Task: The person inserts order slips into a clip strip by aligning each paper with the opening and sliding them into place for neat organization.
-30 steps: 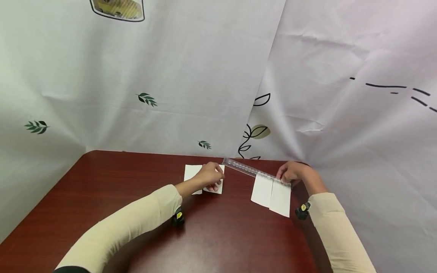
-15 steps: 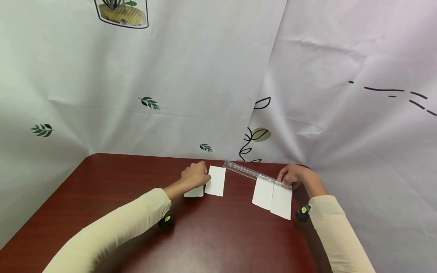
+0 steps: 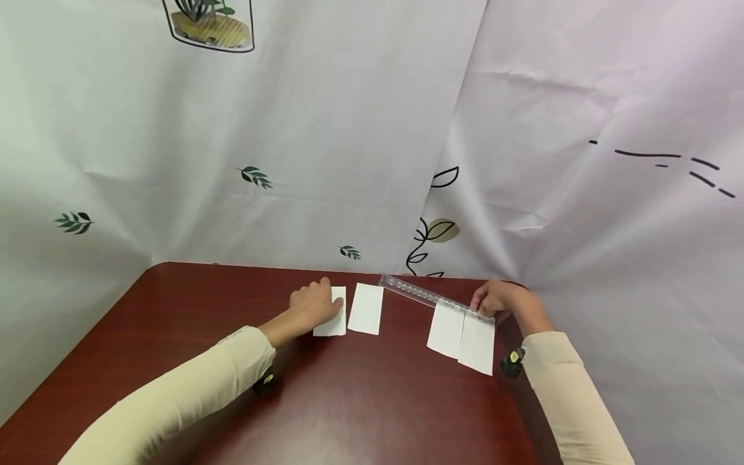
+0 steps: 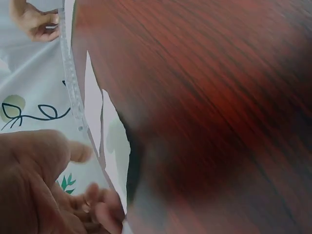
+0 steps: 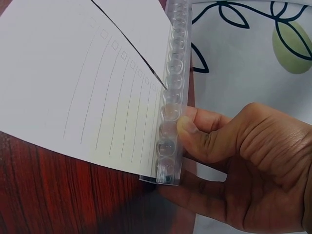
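Your right hand [image 3: 501, 298] pinches the clear domed plastic strip [image 3: 413, 290] near its right end, thumb at the strip's edge. From those fingers, the strip's long axis runs leftward and away from you, a slant across the far part of the reddish-brown tabletop [image 3: 360, 400]; its free end points to your left and away. Two white sheets, inner [image 3: 446, 329] and outer [image 3: 478, 345], reach back toward you from the strip, beside and below your right fingers; faint printed lines and small boxes on the outer one.

Your left hand [image 3: 314, 303] grips nothing: fingers loosely bent, thumb apart. It is over the left loose sheet [image 3: 334, 327]; contact, cannot tell. The right loose sheet [image 3: 366, 309] lies just right of your left thumb.

Against a second ago: left hand has shifted leftward, uncovering the right loose sheet. Right pinch and the strip's slant unchanged.
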{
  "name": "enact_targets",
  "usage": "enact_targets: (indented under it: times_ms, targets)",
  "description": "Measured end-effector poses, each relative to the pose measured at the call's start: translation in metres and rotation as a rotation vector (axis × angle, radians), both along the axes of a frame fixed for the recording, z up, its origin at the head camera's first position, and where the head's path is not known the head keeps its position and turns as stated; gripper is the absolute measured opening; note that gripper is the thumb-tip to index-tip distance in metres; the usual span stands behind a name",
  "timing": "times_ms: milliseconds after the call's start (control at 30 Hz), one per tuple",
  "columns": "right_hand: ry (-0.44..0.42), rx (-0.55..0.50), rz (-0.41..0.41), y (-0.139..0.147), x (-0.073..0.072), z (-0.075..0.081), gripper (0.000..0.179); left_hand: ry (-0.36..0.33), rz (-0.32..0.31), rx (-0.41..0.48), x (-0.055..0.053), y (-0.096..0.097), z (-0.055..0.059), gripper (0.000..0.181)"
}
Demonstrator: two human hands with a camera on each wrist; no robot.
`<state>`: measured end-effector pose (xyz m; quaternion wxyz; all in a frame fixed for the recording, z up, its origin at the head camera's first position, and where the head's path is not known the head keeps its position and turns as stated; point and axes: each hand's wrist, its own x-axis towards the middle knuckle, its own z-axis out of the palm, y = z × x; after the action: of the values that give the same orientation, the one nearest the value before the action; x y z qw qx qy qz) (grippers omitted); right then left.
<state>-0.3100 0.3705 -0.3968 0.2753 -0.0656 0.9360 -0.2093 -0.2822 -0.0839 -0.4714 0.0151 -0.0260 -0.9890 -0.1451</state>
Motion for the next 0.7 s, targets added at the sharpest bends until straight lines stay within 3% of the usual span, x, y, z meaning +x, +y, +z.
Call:
enact_targets:
  times_ms: [67, 167, 233, 300, 333, 400, 500, 567, 700]
  targets:
    - [0.002, 0.008, -0.001, 0.001, 0.000, 0.000, 0.023, -0.020, 0.022, -0.067, -0.002, -0.001, -0.004, 0.078]
    - [0.001, 0.012, 0.000, 0.001, 0.000, 0.000, 0.023, -0.076, 0.049, -0.145, 0.004, 0.000, 0.003, 0.115]
    - [-0.003, 0.007, 0.008, 0.001, 0.000, 0.000, 0.024, -0.102, 0.066, -0.169, 0.012, 0.001, 0.011, 0.128]
    - [-0.014, -0.006, 0.006, 0.000, 0.001, -0.001, 0.025, -0.110, 0.073, -0.174, 0.019, 0.001, 0.017, 0.130]
    - [-0.020, -0.013, 0.003, -0.001, 0.002, 0.000, 0.025, -0.096, 0.075, -0.177, 0.019, 0.000, 0.015, 0.132]
    - [-0.027, -0.023, 0.006, -0.002, 0.002, 0.000, 0.026, -0.109, 0.074, -0.177, 0.027, 0.001, 0.025, 0.127]
    - [-0.032, -0.029, 0.007, -0.003, 0.003, -0.001, 0.026, -0.126, 0.062, -0.155, 0.029, -0.001, 0.029, 0.116]
    - [-0.029, -0.023, 0.013, -0.002, 0.002, -0.001, 0.026, -0.146, 0.051, -0.124, 0.024, -0.004, 0.027, 0.108]
    - [-0.019, -0.011, 0.024, 0.000, 0.000, -0.001, 0.026, -0.151, 0.036, -0.046, -0.002, -0.015, 0.006, 0.100]
